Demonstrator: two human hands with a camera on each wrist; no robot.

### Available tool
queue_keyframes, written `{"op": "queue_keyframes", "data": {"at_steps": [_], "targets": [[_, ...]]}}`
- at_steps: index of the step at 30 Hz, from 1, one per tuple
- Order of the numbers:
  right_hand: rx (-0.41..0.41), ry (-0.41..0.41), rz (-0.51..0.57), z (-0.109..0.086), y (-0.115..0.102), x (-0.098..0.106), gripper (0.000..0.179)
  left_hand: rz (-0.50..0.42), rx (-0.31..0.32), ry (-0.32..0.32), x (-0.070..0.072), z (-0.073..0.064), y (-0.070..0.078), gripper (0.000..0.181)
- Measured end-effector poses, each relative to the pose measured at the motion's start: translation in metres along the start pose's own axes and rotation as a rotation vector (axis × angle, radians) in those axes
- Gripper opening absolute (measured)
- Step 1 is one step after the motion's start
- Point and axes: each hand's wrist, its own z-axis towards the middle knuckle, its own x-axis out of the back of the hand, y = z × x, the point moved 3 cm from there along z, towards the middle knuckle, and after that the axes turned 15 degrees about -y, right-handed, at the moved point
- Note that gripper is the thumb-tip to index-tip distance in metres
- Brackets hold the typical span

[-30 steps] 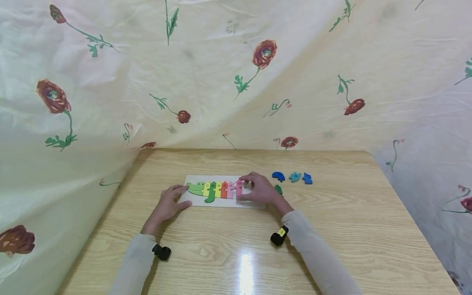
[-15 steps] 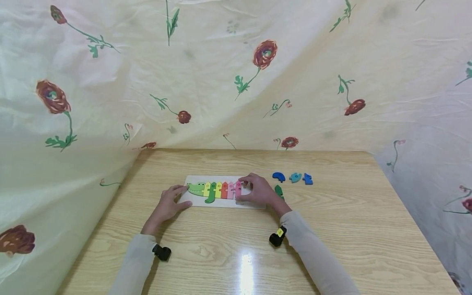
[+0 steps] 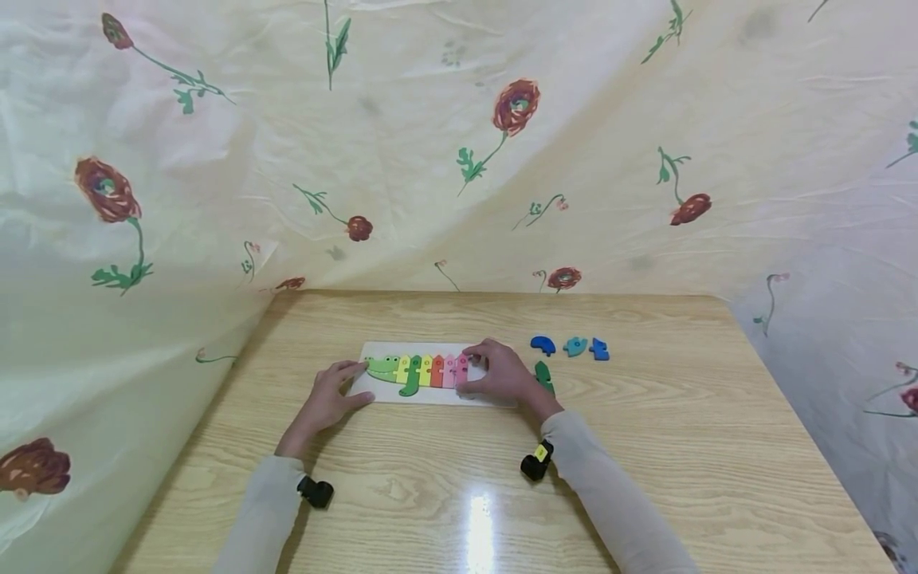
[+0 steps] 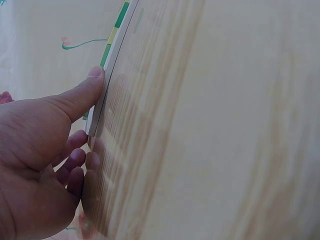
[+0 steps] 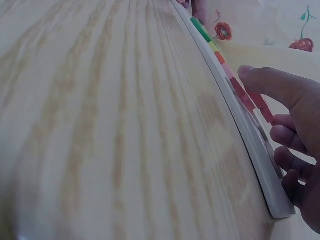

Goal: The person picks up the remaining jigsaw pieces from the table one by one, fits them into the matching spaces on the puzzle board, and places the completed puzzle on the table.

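Note:
A white puzzle board (image 3: 443, 396) lies on the table with a crocodile in it: a green head piece (image 3: 382, 369), then yellow, green, red and pink body pieces. My left hand (image 3: 326, 400) grips the board's left end, thumb at the near edge and fingers at the far side. The left wrist view shows that thumb (image 4: 85, 95) pressing the edge. With thumb and fingers, my right hand (image 3: 504, 373) pinches a deep pink puzzle piece (image 3: 461, 376) at the right end of the row. In the right wrist view this pink piece (image 5: 262, 108) stands tilted above the board.
Beyond the right hand lie a dark blue piece (image 3: 543, 345), a light blue piece (image 3: 575, 346) and another blue piece (image 3: 599, 349). A green piece (image 3: 543, 375) is partly hidden by the right wrist. Flowered cloth (image 3: 459, 199) hangs behind the wooden table (image 3: 402, 494).
My right hand has moved slightly left with the pink piece, closing the gap to the light pink piece beside it. The left hand stays in place on the board.

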Motion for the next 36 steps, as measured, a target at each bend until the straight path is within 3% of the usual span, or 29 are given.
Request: {"op": "queue_keyframes", "data": {"at_steps": [36], "targets": [[-0.099, -0.058, -0.043, 0.0015, -0.0044, -0.0026, 0.076, -0.001, 0.015, 0.004, 0.0007, 0.0001, 0.0017, 0.068]]}}
